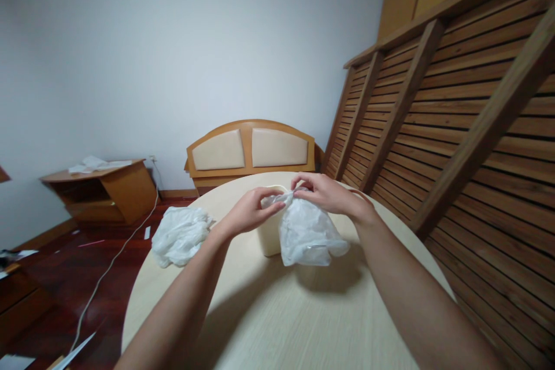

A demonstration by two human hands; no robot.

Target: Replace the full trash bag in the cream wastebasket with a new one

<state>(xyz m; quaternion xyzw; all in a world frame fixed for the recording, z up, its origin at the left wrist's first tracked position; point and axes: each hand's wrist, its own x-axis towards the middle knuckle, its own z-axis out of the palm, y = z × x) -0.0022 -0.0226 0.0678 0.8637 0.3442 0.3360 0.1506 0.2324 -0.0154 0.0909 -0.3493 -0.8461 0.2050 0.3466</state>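
Both my hands hold up a thin white plastic bag (309, 234) above a round pale wooden table (269, 312). My left hand (251, 209) pinches the bag's top edge from the left. On the right side of that edge my right hand (326, 192) grips with its fingers curled. The bag hangs down in front of a small cream bin (269, 237) that stands on the table. A second crumpled white plastic bag (180, 235) lies at the table's left edge, apart from my hands.
A slatted wooden frame (455, 121) leans along the right. Against the far wall stands a padded headboard (250, 151). A low wooden cabinet (104, 189) with papers on it sits at the left, and a white cable (117, 254) runs across the dark red floor.
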